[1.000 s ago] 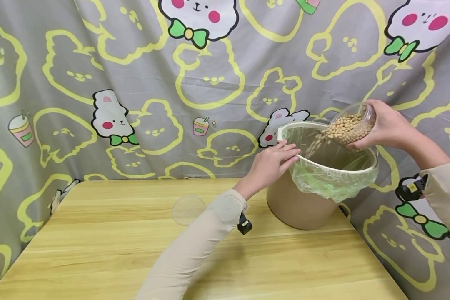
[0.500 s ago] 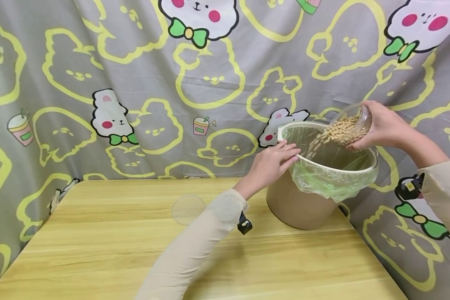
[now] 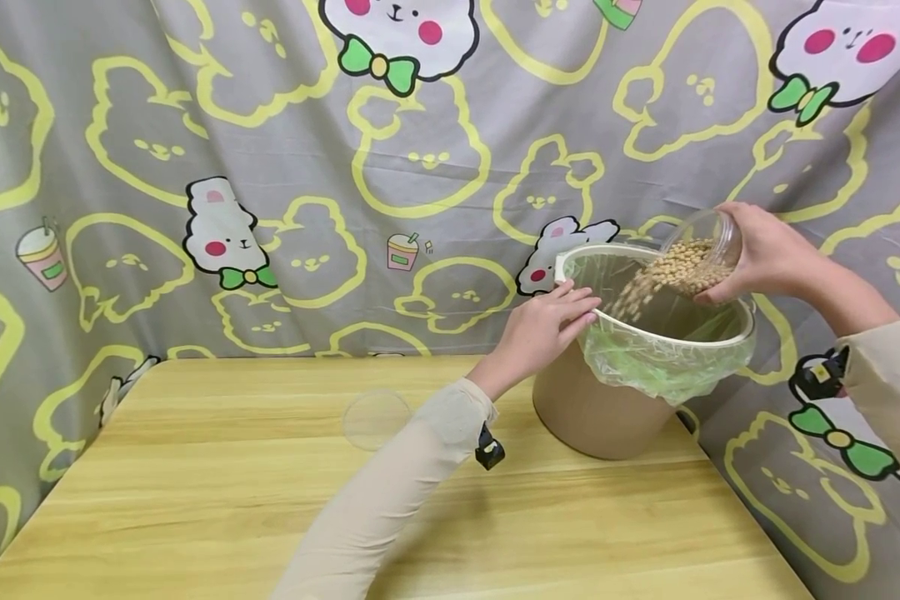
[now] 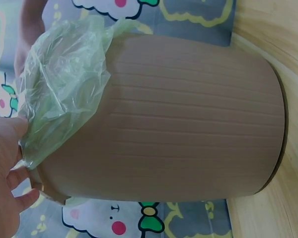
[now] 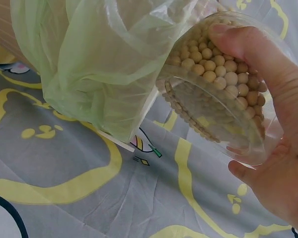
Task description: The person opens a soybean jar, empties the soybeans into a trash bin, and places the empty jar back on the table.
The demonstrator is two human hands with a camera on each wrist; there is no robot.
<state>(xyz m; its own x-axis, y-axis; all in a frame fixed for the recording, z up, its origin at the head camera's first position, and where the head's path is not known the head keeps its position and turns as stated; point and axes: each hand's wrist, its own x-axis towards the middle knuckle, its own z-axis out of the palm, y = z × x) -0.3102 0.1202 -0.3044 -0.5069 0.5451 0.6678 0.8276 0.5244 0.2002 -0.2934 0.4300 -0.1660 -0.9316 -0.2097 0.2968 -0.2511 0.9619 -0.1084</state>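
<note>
My right hand (image 3: 768, 254) grips a clear round plastic jar (image 5: 208, 121), tilted with its mouth down to the left. Pale round soybeans (image 3: 686, 265) fill much of it and spill in a stream into the brown trash can (image 3: 603, 404). A thin green plastic bag (image 3: 663, 362) lines the can and hangs over its outside; a cream rim ring (image 3: 690, 340) holds it at the top. My left hand (image 3: 543, 325) rests on the near-left rim with its fingers laid fairly straight over it. Beans inside the can are hidden.
A clear round lid (image 3: 375, 419) lies on the wooden table (image 3: 217, 467), left of the can and partly behind my left sleeve (image 3: 397, 492). A grey patterned curtain (image 3: 270, 175) hangs behind and right. The can stands near the table's right edge.
The right hand has shifted slightly left and tipped the jar further. The stream of soybeans has become thicker, and the beans sit lower in the jar. The left hand stays on the rim.
</note>
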